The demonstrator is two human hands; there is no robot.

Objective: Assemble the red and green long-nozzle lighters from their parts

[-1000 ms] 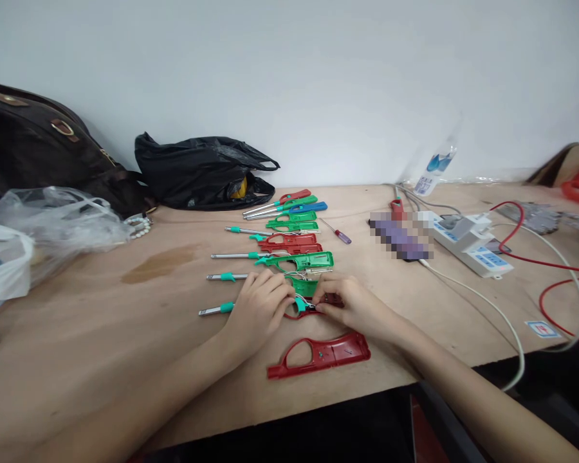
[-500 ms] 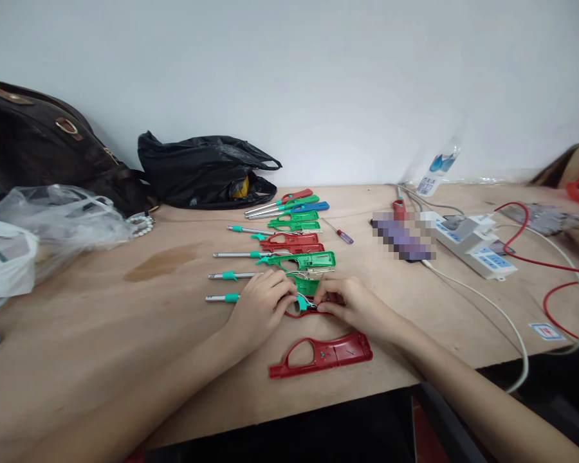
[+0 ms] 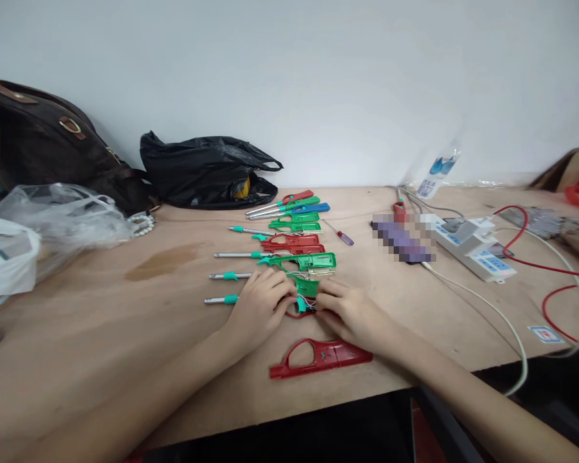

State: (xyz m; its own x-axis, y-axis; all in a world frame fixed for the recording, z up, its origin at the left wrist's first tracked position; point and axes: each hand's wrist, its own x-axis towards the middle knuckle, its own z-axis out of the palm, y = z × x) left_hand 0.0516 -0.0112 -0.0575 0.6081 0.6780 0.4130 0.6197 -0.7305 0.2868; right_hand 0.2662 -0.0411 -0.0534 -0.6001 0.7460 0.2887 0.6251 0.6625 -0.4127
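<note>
My left hand [image 3: 267, 297] is closed around an opened gas lighter, whose metal tube with a teal collar [image 3: 231, 299] sticks out to the left. Between my hands show its teal trigger [image 3: 302, 305], thin wires and a bit of red shell. Fingers bent, my right hand [image 3: 350, 312] presses on the handle end of this lighter and hides most of it. Nearer to me lies a separate red shell half [image 3: 321, 357], inner side up. Just beyond my hands, an opened green lighter [image 3: 306, 287] lies partly covered.
Farther back are more opened lighters, such as a green one [image 3: 313, 260] and a red one [image 3: 294, 242], and several closed ones. A screwdriver [image 3: 346, 238] lies to their right. Beyond are a phone [image 3: 403, 241], a power strip [image 3: 487, 260] and cables. Bags [image 3: 202, 170] stand at the left.
My right hand has rolled over and moved slightly nearer to me, now covering more of the lighter's handle end. My left hand has stayed in place.
</note>
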